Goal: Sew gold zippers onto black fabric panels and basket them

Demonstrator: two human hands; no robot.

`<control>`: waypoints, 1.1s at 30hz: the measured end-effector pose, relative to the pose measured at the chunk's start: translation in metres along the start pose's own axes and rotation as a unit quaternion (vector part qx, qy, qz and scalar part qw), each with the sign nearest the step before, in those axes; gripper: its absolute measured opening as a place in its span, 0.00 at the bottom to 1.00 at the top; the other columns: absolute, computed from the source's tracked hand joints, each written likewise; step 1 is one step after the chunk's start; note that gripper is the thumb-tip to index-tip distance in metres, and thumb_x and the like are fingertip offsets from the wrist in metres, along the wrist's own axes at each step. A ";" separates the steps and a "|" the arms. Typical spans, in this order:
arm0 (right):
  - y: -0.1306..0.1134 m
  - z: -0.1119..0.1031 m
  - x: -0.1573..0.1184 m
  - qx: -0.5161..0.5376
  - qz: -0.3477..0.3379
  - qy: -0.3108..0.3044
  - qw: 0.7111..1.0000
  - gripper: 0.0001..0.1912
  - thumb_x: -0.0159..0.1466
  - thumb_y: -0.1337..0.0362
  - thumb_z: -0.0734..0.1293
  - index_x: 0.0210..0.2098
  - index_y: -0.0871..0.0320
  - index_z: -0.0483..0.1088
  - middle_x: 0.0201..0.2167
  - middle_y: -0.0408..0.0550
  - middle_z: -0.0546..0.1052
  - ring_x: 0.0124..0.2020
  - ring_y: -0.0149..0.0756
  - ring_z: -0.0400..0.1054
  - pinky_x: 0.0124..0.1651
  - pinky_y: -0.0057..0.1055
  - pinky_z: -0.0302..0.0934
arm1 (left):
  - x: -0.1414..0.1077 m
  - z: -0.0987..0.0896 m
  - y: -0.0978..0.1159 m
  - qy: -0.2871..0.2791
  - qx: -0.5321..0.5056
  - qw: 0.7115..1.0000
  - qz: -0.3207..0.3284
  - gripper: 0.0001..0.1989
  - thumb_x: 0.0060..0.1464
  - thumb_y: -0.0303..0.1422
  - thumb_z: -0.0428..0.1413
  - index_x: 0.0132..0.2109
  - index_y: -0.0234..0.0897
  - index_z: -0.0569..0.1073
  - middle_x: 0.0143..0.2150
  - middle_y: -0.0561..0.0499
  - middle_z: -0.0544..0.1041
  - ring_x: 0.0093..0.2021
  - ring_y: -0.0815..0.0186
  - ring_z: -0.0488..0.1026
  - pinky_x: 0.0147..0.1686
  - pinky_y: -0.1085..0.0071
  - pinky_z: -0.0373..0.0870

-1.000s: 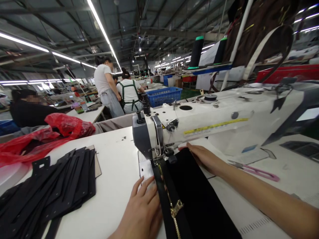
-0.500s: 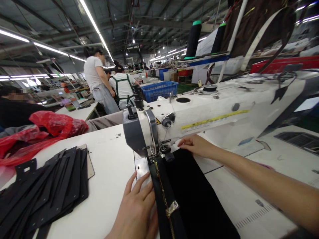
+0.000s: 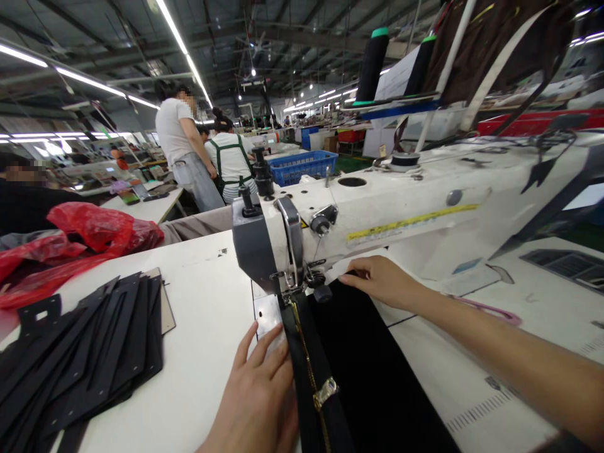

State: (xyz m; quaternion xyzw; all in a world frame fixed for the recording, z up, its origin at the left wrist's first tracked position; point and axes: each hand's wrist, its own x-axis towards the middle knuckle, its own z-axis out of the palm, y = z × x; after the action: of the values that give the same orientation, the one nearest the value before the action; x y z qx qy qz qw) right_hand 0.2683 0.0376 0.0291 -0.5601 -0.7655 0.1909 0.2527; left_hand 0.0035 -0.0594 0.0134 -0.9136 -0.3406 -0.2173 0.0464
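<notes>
Red plastic bag [image 3: 101, 229], crumpled, over the far left edge of the sewing table [image 3: 202, 296]. Pile of black strips [image 3: 106, 352] next, fanned out toward the left edge, small holes visible; beige piece [image 3: 166, 308] sticks out on its right. Beyond the far edge: 2 people, 1 in a white shirt [image 3: 173, 123], 1 with green straps [image 3: 231, 151], then blue basket [image 3: 304, 167]. Left hand [image 3: 259, 390]: open, fingers spread, fingertips on metal plate [image 3: 268, 314], side of hand against the zipper strip. Gold zipper [image 3: 306, 352] runs from presser foot [image 3: 289, 296] toward the near edge, metal zipper pull [image 3: 326, 391] partway along. Black fabric [image 3: 377, 365] lies flat just right of it, its near end cut off by the frame. Right hand [image 3: 384, 283] pinches the fabric's far right corner, thumb and fingers closed on it. Sewing machine [image 3: 401, 217] spans above, arm reaching to the table's right side; 2 black thread cones [image 3: 374, 66] behind. Pink snips [image 3: 497, 311], partly hidden by the right forearm, toward the right edge.
</notes>
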 end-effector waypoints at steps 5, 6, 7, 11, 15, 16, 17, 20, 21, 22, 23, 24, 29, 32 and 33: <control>-0.005 0.009 -0.006 -0.100 -0.025 0.081 0.991 0.04 0.57 0.66 0.63 0.28 0.61 0.68 0.29 0.53 0.71 0.34 0.46 0.63 0.39 0.41 0.54 | 0.001 0.005 0.005 0.042 -0.038 0.998 -0.041 0.20 0.47 0.27 0.48 0.49 0.41 0.70 0.48 0.50 0.74 0.55 0.56 0.64 0.61 0.52 0.45; -0.013 0.010 -0.011 -0.115 -0.036 0.100 0.988 0.04 0.58 0.67 0.63 0.30 0.62 0.68 0.32 0.55 0.71 0.37 0.49 0.63 0.41 0.43 0.53 | 0.001 0.005 0.005 0.038 -0.035 0.998 -0.040 0.20 0.47 0.27 0.48 0.49 0.41 0.70 0.49 0.49 0.74 0.55 0.55 0.64 0.61 0.51 0.46; -0.022 0.013 -0.016 -0.127 -0.060 0.113 0.983 0.04 0.59 0.68 0.62 0.31 0.62 0.68 0.33 0.56 0.71 0.39 0.49 0.62 0.43 0.45 0.53 | 0.001 0.004 0.004 0.029 -0.029 0.998 -0.037 0.21 0.46 0.27 0.48 0.50 0.40 0.69 0.49 0.48 0.73 0.55 0.55 0.64 0.60 0.50 0.47; -0.059 0.035 -0.036 -0.113 -0.224 0.118 0.961 0.11 0.65 0.68 0.57 0.36 0.63 0.70 0.36 0.55 0.73 0.40 0.44 0.64 0.45 0.41 0.59 | -0.001 0.002 0.001 -0.009 -0.013 0.999 -0.042 0.25 0.44 0.26 0.49 0.53 0.37 0.64 0.52 0.44 0.70 0.56 0.54 0.64 0.58 0.48 0.53; -0.067 0.060 -0.042 -0.091 -0.253 0.080 0.960 0.14 0.63 0.71 0.58 0.46 0.70 0.68 0.46 0.59 0.72 0.48 0.45 0.64 0.53 0.40 0.58 | -0.003 0.001 -0.003 0.019 -0.016 0.997 -0.076 0.29 0.46 0.28 0.51 0.57 0.32 0.57 0.56 0.39 0.66 0.59 0.54 0.61 0.58 0.47 0.54; -0.065 0.063 -0.042 -0.090 -0.254 0.072 0.960 0.15 0.63 0.71 0.58 0.47 0.71 0.68 0.47 0.59 0.72 0.49 0.45 0.63 0.54 0.40 0.58 | -0.003 0.000 -0.004 0.010 -0.015 0.997 -0.078 0.32 0.47 0.29 0.51 0.60 0.30 0.53 0.58 0.37 0.64 0.60 0.53 0.59 0.58 0.46 0.53; -0.063 0.065 -0.041 -0.089 -0.254 0.068 0.961 0.16 0.63 0.71 0.57 0.47 0.72 0.68 0.48 0.60 0.71 0.50 0.46 0.63 0.55 0.41 0.57 | -0.002 -0.001 -0.006 -0.007 -0.014 0.997 -0.076 0.35 0.47 0.29 0.51 0.62 0.28 0.49 0.60 0.35 0.61 0.61 0.52 0.57 0.59 0.45 0.52; -0.058 0.064 -0.040 -0.088 -0.264 0.063 0.958 0.17 0.63 0.71 0.57 0.48 0.73 0.68 0.49 0.60 0.71 0.51 0.46 0.62 0.55 0.42 0.57 | 0.001 -0.004 -0.010 -0.054 -0.017 0.997 -0.053 0.39 0.48 0.28 0.51 0.64 0.29 0.43 0.63 0.35 0.56 0.63 0.52 0.52 0.59 0.42 0.48; -0.058 0.063 -0.039 -0.091 -0.268 0.061 0.957 0.17 0.63 0.71 0.57 0.48 0.73 0.68 0.49 0.61 0.71 0.52 0.47 0.62 0.55 0.42 0.57 | 0.003 -0.005 -0.011 -0.064 -0.018 0.997 -0.047 0.38 0.48 0.28 0.51 0.64 0.31 0.45 0.64 0.37 0.55 0.63 0.51 0.51 0.59 0.41 0.46; -0.059 0.061 -0.039 -0.094 -0.271 0.059 0.956 0.17 0.64 0.71 0.57 0.48 0.73 0.68 0.49 0.61 0.71 0.52 0.47 0.62 0.54 0.43 0.58 | 0.003 -0.005 -0.012 -0.072 -0.018 0.996 -0.043 0.37 0.49 0.28 0.51 0.64 0.33 0.47 0.64 0.38 0.54 0.64 0.51 0.50 0.59 0.41 0.45; -0.060 0.060 -0.039 -0.097 -0.274 0.054 0.955 0.17 0.64 0.71 0.57 0.48 0.73 0.68 0.49 0.61 0.71 0.52 0.47 0.62 0.54 0.43 0.58 | 0.004 -0.006 -0.013 -0.081 -0.017 0.996 -0.041 0.35 0.49 0.28 0.51 0.64 0.34 0.49 0.64 0.39 0.54 0.64 0.51 0.50 0.59 0.40 0.44; -0.061 0.059 -0.039 -0.099 -0.274 0.051 0.955 0.16 0.64 0.71 0.57 0.48 0.73 0.68 0.49 0.61 0.71 0.52 0.47 0.62 0.53 0.43 0.58 | 0.005 -0.007 -0.014 -0.091 -0.015 0.995 -0.042 0.34 0.49 0.29 0.52 0.63 0.35 0.51 0.64 0.39 0.54 0.64 0.51 0.49 0.59 0.40 0.44; -0.062 0.058 -0.039 -0.108 -0.272 0.040 0.955 0.15 0.64 0.71 0.58 0.47 0.71 0.69 0.49 0.61 0.71 0.52 0.47 0.63 0.52 0.42 0.59 | 0.009 -0.013 -0.014 -0.115 -0.009 0.992 -0.042 0.32 0.48 0.30 0.53 0.61 0.34 0.57 0.63 0.39 0.57 0.63 0.51 0.51 0.59 0.41 0.43; -0.060 0.059 -0.038 -0.112 -0.276 0.047 0.953 0.15 0.64 0.70 0.58 0.47 0.70 0.68 0.50 0.61 0.71 0.51 0.46 0.63 0.51 0.41 0.59 | 0.012 -0.016 -0.013 -0.121 -0.009 0.991 -0.051 0.31 0.47 0.30 0.54 0.60 0.35 0.59 0.62 0.39 0.59 0.63 0.51 0.52 0.60 0.42 0.42; -0.060 0.059 -0.038 -0.112 -0.276 0.050 0.953 0.15 0.64 0.70 0.58 0.47 0.70 0.68 0.50 0.60 0.71 0.51 0.46 0.63 0.51 0.41 0.59 | 0.012 -0.017 -0.012 -0.123 -0.008 0.991 -0.054 0.31 0.46 0.30 0.54 0.60 0.35 0.59 0.62 0.40 0.59 0.63 0.51 0.52 0.60 0.42 0.42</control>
State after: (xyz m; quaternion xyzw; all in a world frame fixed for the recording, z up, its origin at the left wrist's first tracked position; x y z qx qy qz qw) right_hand 0.1964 -0.0169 0.0099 -0.3601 -0.8933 -0.0020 0.2691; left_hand -0.0022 -0.0464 0.0328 -0.9138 -0.3912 -0.1078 -0.0152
